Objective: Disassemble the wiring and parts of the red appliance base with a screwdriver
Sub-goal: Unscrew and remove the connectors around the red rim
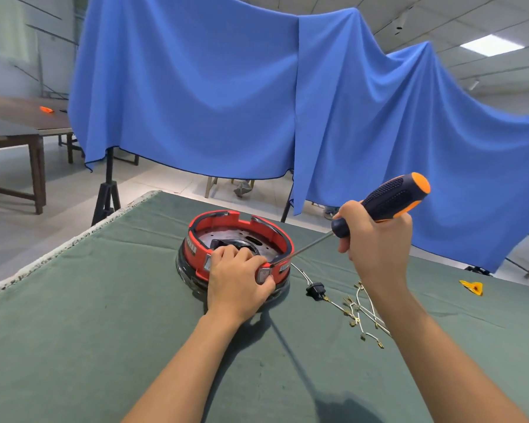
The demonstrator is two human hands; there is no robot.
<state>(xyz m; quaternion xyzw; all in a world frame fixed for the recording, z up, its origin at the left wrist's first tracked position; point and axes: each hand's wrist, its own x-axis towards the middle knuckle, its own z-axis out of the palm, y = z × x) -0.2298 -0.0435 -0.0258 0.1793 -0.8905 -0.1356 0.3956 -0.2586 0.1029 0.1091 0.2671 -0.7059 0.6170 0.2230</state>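
Green cloth (pixel 104 315), L hand (pixel 239 282) grips red base (pixel 223 221), R hand (pixel 376 242) holds screwdriver (pixel 388 198), tip seemingly at rim.

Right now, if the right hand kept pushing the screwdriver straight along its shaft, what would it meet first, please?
The right hand aims the screwdriver down-left. Its tip is already at the rim of the red base, beside a grey switch under the left hand. Pushed on, it would probably meet that rim first, though depth is unclear.
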